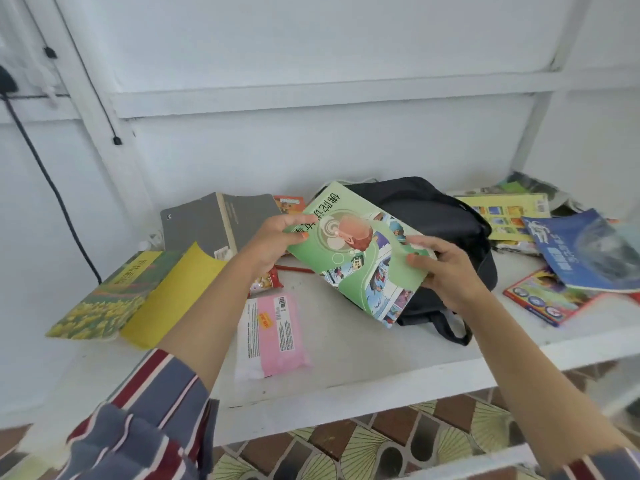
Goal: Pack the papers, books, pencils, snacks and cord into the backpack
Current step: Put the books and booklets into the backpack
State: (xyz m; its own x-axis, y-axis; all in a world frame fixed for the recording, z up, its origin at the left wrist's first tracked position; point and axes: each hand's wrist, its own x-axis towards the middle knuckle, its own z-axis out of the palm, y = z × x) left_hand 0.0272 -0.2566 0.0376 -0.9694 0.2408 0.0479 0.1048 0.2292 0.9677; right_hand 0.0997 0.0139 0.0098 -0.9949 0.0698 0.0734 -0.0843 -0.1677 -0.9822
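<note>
The white bench carries everything, and the black backpack lies slumped towards its back edge, right of the middle. Whether its mouth is unzipped cannot be told, because the green book is held tilted just above and in front of it. The left hand pinches the book's left edge, thumb on the cover and fingers beneath. The right hand clamps the right edge the same way. The book looks like a thin softcover, so it is probably light and a little bendy, with a glossy cover that could slip. Holding both long edges should keep it flat, and it would likely go in best spine or short edge first, along the bag's back wall. The bag is soft and may fold shut, so one hand may have to hold the opening. A grey book and a yellow one lie near the left end. A blue book, a yellow booklet and a red booklet are heaped at the right end. A pink packet lies near the front edge. Behind it are a red snack and a pencil, both partly hidden by the left wrist.
</note>
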